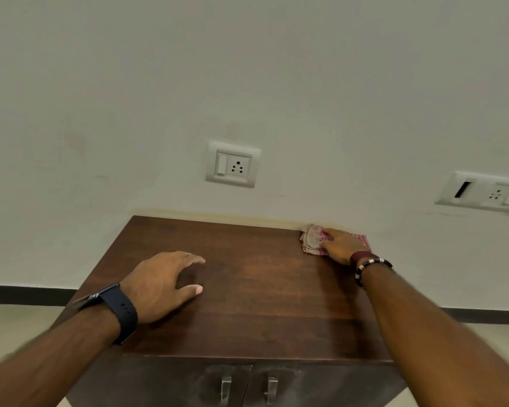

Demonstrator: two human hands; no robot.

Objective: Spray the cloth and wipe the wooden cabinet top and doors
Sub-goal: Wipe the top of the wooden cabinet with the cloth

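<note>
Nearest, below the cabinet top (247,304), two doors with metal handles (226,387) are seen, not yet wiped by the look of it. On the top, left of centre, the left hand (162,284) is spread, fingers loosely arched, nothing held. At the top's far right corner, against the wall, the checked cloth (313,240) is pressed flat under the right hand (343,245). It is judged light, limp and prone to bunching; it is best held down with a broad palm
</note>
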